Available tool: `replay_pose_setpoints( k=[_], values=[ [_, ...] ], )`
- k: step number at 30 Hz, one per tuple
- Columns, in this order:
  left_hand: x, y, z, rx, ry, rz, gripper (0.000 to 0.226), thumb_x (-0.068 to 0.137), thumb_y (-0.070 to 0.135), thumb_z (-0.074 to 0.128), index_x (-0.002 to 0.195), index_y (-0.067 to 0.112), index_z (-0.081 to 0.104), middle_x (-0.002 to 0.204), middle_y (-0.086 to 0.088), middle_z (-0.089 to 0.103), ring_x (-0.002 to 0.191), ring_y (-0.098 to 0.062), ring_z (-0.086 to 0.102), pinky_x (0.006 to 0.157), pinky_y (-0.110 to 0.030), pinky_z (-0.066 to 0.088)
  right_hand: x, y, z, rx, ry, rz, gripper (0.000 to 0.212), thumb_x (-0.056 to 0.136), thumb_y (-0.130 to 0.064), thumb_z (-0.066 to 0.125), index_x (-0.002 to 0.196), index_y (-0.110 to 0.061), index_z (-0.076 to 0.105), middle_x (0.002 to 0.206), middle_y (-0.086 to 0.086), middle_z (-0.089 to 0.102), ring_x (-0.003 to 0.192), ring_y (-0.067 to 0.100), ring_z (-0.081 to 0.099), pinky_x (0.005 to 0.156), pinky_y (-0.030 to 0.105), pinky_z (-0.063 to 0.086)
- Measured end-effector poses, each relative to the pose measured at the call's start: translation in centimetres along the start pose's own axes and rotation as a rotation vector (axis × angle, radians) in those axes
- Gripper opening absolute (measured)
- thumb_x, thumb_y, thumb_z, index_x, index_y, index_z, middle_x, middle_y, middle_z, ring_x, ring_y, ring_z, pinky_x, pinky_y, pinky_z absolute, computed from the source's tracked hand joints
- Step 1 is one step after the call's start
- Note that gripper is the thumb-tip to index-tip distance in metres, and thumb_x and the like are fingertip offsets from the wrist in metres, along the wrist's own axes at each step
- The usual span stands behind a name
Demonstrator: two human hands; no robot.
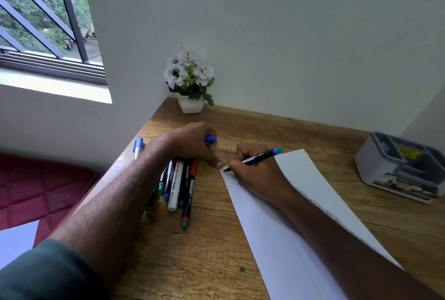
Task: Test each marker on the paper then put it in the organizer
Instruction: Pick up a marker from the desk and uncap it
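My right hand (255,169) grips a black marker (261,157) with a teal-blue end, its tip touching the top left corner of the white paper (301,246). My left hand (195,144) holds a blue cap (210,139) in its curled fingers, and one fingertip presses down by the paper's corner. Several markers (178,184) lie in a pile under and beside my left wrist. The grey organizer (399,167) stands at the right end of the desk, apart from both hands.
A white pot of white flowers (190,80) stands in the far corner of the wooden desk (216,251). One blue-capped marker (138,147) lies alone at the desk's left edge. Walls close the back and left; a red cushion (36,191) lies below left.
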State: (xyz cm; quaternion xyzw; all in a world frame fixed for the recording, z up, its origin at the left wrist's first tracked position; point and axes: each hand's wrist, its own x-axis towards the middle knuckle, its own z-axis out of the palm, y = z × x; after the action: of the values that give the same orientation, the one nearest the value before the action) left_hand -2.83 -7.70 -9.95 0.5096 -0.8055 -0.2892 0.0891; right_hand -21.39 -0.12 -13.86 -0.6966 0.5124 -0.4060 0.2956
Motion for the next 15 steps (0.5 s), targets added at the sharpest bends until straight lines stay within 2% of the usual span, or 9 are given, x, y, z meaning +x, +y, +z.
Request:
replay_pose_setpoints(
  k=[4, 9, 15],
  values=[
    [0.0, -0.01, 0.01, 0.0, 0.001, 0.003, 0.039, 0.066, 0.039, 0.09, 0.087, 0.017, 0.065, 0.089, 0.002, 0.062, 0.079, -0.013, 0.055, 0.063, -0.027, 0.039, -0.07, -0.06, -0.03, 0.034, 0.021, 0.002, 0.036, 0.069, -0.033, 0.063, 0.065, 0.001, 0.054, 0.058, 0.0, 0.052, 0.056, 0.007, 0.045, 0.052, 0.023, 0.035],
    [-0.11, 0.01, 0.01, 0.005, 0.004, 0.009, 0.038, 0.066, 0.039, 0.09, 0.085, 0.018, 0.064, 0.086, 0.003, 0.063, 0.078, -0.013, 0.056, 0.063, -0.027, 0.038, -0.02, 0.08, 0.06, 0.007, 0.002, -0.002, 0.032, 0.073, -0.028, 0.064, 0.065, 0.001, 0.053, 0.059, 0.002, 0.051, 0.055, 0.007, 0.044, 0.051, 0.023, 0.034],
    [-0.2, 0.16, -0.05, 0.008, -0.001, 0.0, 0.041, 0.067, 0.038, 0.089, 0.091, 0.015, 0.066, 0.09, 0.002, 0.062, 0.078, -0.012, 0.055, 0.063, -0.026, 0.039, 0.01, 0.01, 0.07, -0.001, 0.015, -0.012, 0.039, 0.069, -0.038, 0.064, 0.063, -0.001, 0.054, 0.059, 0.001, 0.052, 0.056, 0.006, 0.045, 0.051, 0.02, 0.034]
  ],
)
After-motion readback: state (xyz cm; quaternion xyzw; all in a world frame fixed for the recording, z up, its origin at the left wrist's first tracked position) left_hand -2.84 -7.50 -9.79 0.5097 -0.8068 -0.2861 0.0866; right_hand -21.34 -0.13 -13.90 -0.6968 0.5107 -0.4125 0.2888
